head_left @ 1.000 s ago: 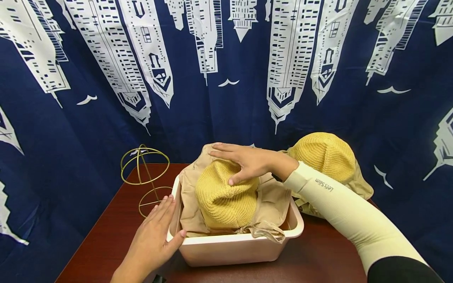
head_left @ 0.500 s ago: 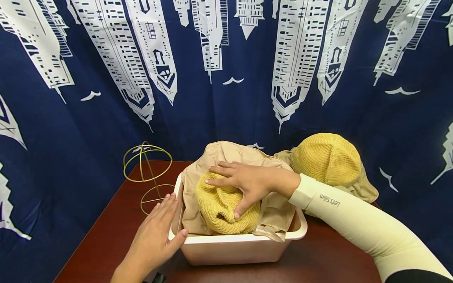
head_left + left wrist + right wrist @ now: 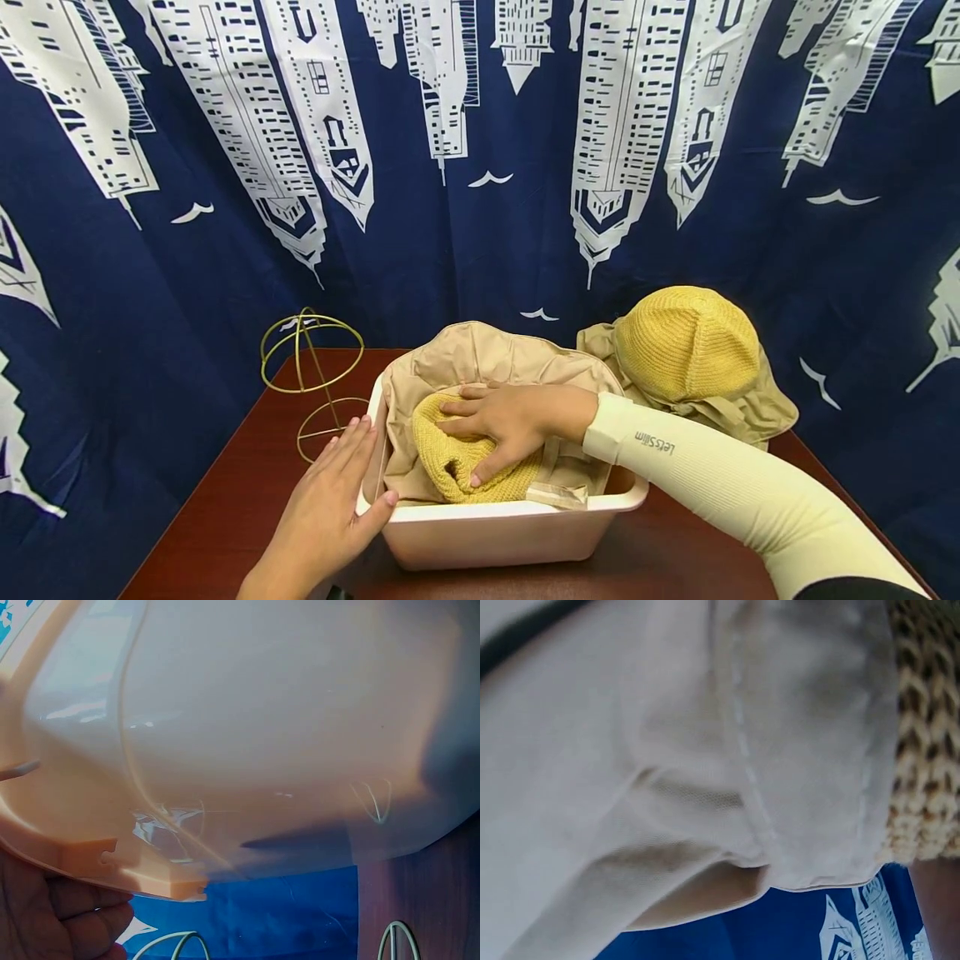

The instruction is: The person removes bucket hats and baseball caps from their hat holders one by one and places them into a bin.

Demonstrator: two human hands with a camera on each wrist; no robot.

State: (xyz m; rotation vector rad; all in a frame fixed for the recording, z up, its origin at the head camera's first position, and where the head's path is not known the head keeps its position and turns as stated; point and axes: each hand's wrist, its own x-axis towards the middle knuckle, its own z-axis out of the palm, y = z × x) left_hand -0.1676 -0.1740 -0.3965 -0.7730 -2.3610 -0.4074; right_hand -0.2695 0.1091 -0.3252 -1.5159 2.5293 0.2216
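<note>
A pale pink plastic tub (image 3: pixel 487 533) with a white rim stands at the middle of the head view. Inside lies a yellow knit hat (image 3: pixel 438 450) with a wide beige fabric brim (image 3: pixel 487 354) spread up the tub's back wall. My right hand (image 3: pixel 510 425) presses down on the crown, fingers spread, and covers part of it. Stitched beige fabric and yellow knit (image 3: pixel 930 750) fill the right wrist view. My left hand (image 3: pixel 322 504) rests against the tub's left rim with straight fingers. In the left wrist view its fingers (image 3: pixel 94 926) lie along the tub's edge.
Behind and right of the tub, a second yellow knit hat (image 3: pixel 686 346) sits with beige fabric under it. A gold wire hat stand (image 3: pixel 326 383) is at back left on the dark red table (image 3: pixel 217 500). A navy curtain (image 3: pixel 465 250) hangs behind.
My right hand has pushed lower into the tub, and the hat's crown has flattened and sunk. The beige brim now stands higher around it. The left hand stays at the rim.
</note>
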